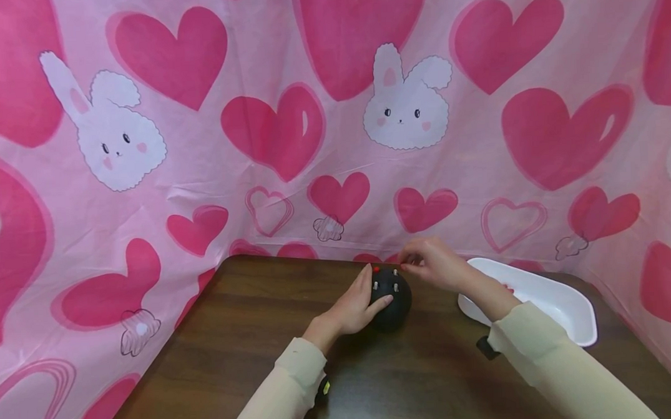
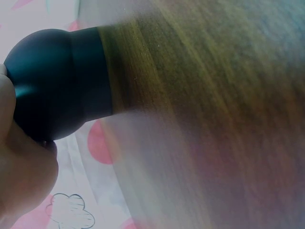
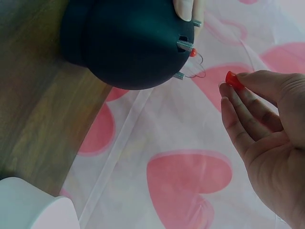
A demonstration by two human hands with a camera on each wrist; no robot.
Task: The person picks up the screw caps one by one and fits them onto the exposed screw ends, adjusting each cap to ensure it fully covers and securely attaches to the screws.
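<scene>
A black rounded base (image 1: 393, 316) stands on the table, with several threaded metal posts (image 3: 185, 46) sticking out of its domed top. My left hand (image 1: 348, 306) holds the base from its left side, thumb across the near side. In the left wrist view the fingers are partly cut off beside the black dome (image 2: 52, 86). Just right of the top, my right hand (image 1: 436, 264) pinches a small red cap (image 3: 232, 79) between thumb and fingertips, apart from the posts. Another small red piece (image 3: 193, 52) sits at the posts, near a thin curved wire (image 3: 202, 62).
To the right, a white tray (image 1: 588, 326) stands partly behind my right forearm, with small red pieces (image 1: 507, 287) in it. The brown wooden table (image 1: 251, 338) ends at a pink heart-patterned cloth (image 1: 344, 159) hanging along its back and sides.
</scene>
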